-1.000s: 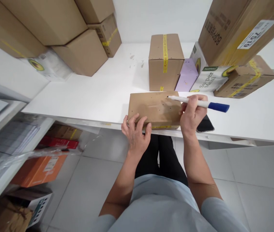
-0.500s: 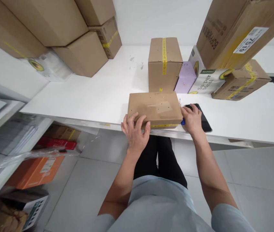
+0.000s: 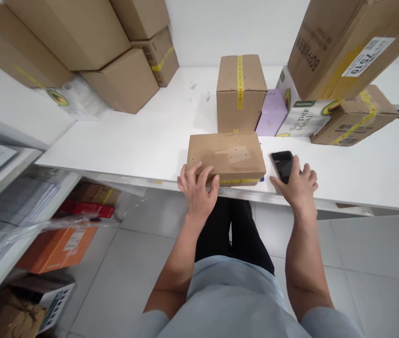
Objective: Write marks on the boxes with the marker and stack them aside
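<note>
A brown cardboard box (image 3: 226, 152) with yellow tape along its front lies on the white table near the front edge. My left hand (image 3: 198, 190) rests on its front left part, fingers spread over the top edge. To the right lies a black phone (image 3: 282, 164), screen up. My right hand (image 3: 298, 185) is over its lower right part with the fingers apart, thumb at the left and index finger at the right side; whether it touches the phone I cannot tell. A small blue piece (image 3: 262, 179) peeks out beside the box's right end, mostly hidden.
Behind the box stand a taller taped carton (image 3: 241, 94), a purple box (image 3: 272, 112), a white avocado-print box (image 3: 303, 117) under a big carton (image 3: 340, 51), and another taped carton (image 3: 356, 117). More cartons (image 3: 122, 82) are stacked back left. A shelf (image 3: 58, 188) is at left.
My right hand has moved right, from the box's right end to the phone's right side, with its fingers spreading. The blue piece is now more hidden. My left hand has stayed on the box.
</note>
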Available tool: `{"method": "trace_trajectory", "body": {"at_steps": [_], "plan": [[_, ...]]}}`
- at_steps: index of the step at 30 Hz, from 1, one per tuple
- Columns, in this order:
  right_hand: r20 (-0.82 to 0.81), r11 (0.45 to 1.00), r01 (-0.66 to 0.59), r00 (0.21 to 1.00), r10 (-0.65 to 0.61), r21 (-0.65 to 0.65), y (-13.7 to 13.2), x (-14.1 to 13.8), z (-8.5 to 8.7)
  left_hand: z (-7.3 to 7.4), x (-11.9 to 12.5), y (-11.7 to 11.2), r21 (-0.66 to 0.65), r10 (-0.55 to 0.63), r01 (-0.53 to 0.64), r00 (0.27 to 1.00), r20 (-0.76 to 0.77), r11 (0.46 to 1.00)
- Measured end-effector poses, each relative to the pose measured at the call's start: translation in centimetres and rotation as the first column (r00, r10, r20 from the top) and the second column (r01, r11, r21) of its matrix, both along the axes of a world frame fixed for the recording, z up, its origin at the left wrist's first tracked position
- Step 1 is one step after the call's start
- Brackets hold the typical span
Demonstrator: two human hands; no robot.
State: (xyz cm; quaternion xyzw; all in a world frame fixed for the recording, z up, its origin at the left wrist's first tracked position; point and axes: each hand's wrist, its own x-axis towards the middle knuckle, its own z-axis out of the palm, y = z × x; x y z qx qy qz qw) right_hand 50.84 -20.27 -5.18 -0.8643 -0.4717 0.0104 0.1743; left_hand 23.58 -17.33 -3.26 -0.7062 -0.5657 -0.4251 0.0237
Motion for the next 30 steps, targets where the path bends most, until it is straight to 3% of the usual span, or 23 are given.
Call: {"method": "trace_trajectory", "body": {"at_steps": [6, 9, 12, 15, 17, 19, 21, 24, 25, 27, 30], "plan": [[-0.116, 0.997, -0.021, 0.993, 0.013, -0.068, -1.8, 1.5, 0.5, 0.0, 0.0, 0.0, 0.054, 0.007, -0.007, 1.000, 0.000, 0.999], [-0.158, 0.997, 0.031, 0.987, -0.041, -0.066, -1.6, 1.6, 1.5, 0.1, -0.2, -1.0, 0.205, -0.011, 0.012, 1.000, -0.005, 0.979], [-0.278, 0.994, 0.107, 0.956, -0.095, 0.028, -1.8, 1.8, 1.9, -0.1, 0.2, -3.0, 0.401, -0.149, 0.121, 0.988, 0.039, 0.908], [-0.391, 0.968, 0.186, 0.914, -0.107, 0.169, -2.7, 1.5, 1.7, -0.8, 1.4, -5.1, 0.389, -0.393, 0.314, 0.908, 0.142, 0.866], [-0.430, 0.933, 0.221, 0.899, -0.082, 0.285, -3.7, 0.7, 1.5, -1.4, 2.5, -6.1, 0.236, -0.521, 0.466, 0.788, 0.328, 0.853], [-0.438, 0.883, 0.223, 0.898, -0.022, 0.413, -4.8, -0.9, 1.6, -1.9, 3.7, -6.8, 0.051, -0.526, 0.622, 0.612, 0.591, 0.781], [-0.418, 0.831, 0.175, 0.906, 0.075, 0.528, -6.0, -3.1, 1.8, -2.0, 4.9, -7.2, -0.057, -0.405, 0.748, 0.419, 0.813, 0.661], [-0.341, 0.769, 0.025, 0.905, 0.254, 0.639, -7.2, -7.0, 2.2, -1.2, 6.3, -7.5, -0.004, -0.206, 0.851, 0.132, 0.970, 0.526], [-0.314, 0.753, -0.029, 0.898, 0.309, 0.658, -7.4, -8.3, 2.3, -0.7, 6.6, -7.6, 0.037, -0.158, 0.858, 0.052, 0.986, 0.512], [-0.279, 0.729, -0.115, 0.875, 0.396, 0.675, -7.7, -10.5, 2.4, 0.1, 6.9, -7.9, 0.090, -0.065, 0.839, -0.066, 0.996, 0.536], [-0.310, 0.725, -0.168, 0.823, 0.476, 0.668, -7.9, -12.6, 2.4, 1.1, 6.1, -8.2, 0.059, 0.107, 0.795, -0.154, 0.982, 0.604]]}}
